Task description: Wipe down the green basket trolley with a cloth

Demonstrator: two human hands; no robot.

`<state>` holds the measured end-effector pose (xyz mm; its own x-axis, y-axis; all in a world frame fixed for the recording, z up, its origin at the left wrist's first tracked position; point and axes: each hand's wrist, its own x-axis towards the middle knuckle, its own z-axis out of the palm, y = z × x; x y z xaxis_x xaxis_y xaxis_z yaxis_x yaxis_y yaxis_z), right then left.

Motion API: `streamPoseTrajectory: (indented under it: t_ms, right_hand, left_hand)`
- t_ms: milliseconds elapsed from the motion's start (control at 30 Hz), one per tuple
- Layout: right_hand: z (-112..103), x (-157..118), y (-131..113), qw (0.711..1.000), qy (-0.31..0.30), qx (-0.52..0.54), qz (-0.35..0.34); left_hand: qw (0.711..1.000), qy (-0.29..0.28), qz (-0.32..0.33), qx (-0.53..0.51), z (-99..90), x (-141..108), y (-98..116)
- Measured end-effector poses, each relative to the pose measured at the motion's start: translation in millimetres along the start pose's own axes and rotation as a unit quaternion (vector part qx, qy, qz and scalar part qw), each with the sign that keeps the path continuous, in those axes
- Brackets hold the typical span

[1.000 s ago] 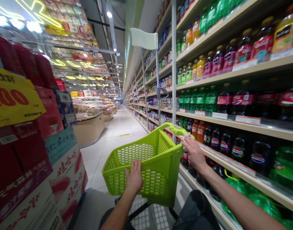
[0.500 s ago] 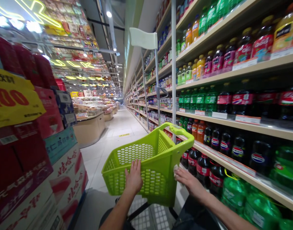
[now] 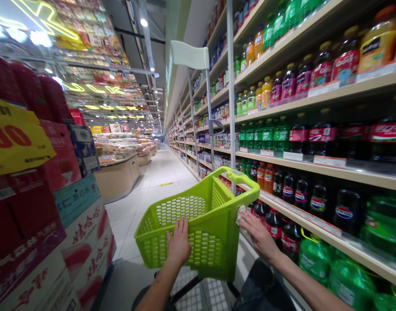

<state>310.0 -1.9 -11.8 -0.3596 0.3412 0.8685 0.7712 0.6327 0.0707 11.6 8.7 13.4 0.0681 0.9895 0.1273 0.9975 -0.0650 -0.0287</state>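
Note:
A bright green plastic shopping cart with perforated walls stands side-on before me. My left hand lies against its near side wall, fingers stretched out and fingertips at the upper rim, holding nothing. At the cart's right end, below the handle, my right hand is closed on a crumpled white wipe. The wipe sits against the green end panel, and its exact material is hard to make out. The cart's basket appears to hold nothing where I can see inside.
Shelves of bottled drinks run along the right, close to the cart. Stacked drink cartons stand at the left. A tall pale-topped metal frame rises behind the cart. The tiled aisle stretches ahead past a rounded display counter.
My right hand has moved slightly upward with the wipe along the cart's end. My left hand stays on the side wall. The view has shifted a little.

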Motion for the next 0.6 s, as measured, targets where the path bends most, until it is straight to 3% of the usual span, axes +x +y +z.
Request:
streamPoseTrajectory:
  t_ms: [100, 167, 333, 400, 533, 600]
  right_hand:
    - [-11.9, 32.5, 10.9, 0.995, 0.080, -0.027, 0.057]
    - [-10.6, 42.3, 15.0, 0.993, 0.086, -0.039, 0.065]
    - [12.7, 5.0, -4.0, 0.998, -0.024, -0.007, -0.056]
    - [10.5, 1.3, -7.7, 0.997, -0.036, 0.010, -0.072]
    - [-11.7, 34.8, 8.3, 0.997, 0.062, -0.022, 0.025]
    - [-14.3, 43.5, 16.1, 0.994, 0.083, -0.045, 0.057]
  left_hand:
    - [1.000, 0.004, -0.002, -0.004, 1.0, 0.0, 0.6]
    - [1.000, 0.006, -0.004, -0.006, 2.1, 0.4, 0.6]
    - [1.000, 0.004, 0.000, -0.007, 5.5, 2.0, -1.0]
    - [1.000, 0.007, 0.002, -0.005, 5.8, 2.1, -1.1]
    - [1.000, 0.006, 0.002, -0.007, 3.0, 0.4, 0.3]
    - [1.000, 0.000, -0.001, -0.010, 1.8, -0.2, 1.0]
